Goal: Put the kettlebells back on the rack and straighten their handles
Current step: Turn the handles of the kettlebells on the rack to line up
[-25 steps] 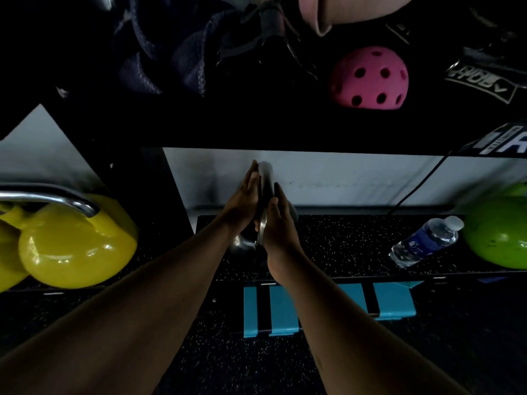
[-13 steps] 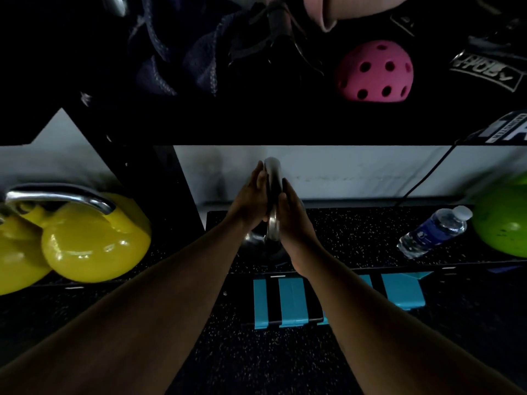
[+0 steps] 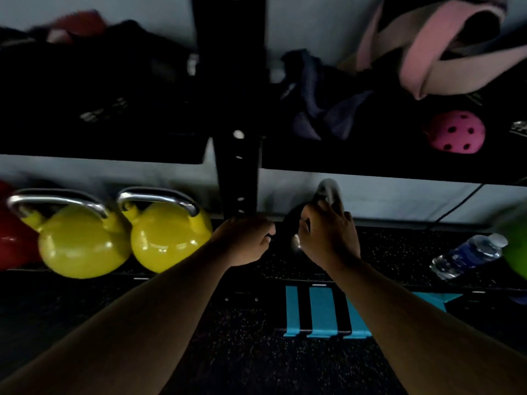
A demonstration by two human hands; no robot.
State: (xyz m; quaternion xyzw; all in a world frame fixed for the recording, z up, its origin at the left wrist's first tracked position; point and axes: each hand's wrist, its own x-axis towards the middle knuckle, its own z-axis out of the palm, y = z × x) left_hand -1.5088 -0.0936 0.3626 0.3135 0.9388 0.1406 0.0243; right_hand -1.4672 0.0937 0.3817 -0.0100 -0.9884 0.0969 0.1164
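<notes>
kettlebells: two yellow (image 3: 85,240) (image 3: 168,238) racked, handles level and crosswise; dark one (image 3: 296,223) on the shelf (image 3: 399,246) right of the post (image 3: 238,166), its handle (image 3: 329,192) edge-on, right hand (image 3: 330,238) grasping it, left hand (image 3: 245,240) loosely curled beside, apparently empty; straightening left.

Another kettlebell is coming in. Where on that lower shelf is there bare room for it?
Free: the speckled shelf mat between the black kettlebell under the right hand and the water bottle. Crowded: left of the upright post, where two yellow kettlebells sit side by side, and the far right by the green ball.
</notes>
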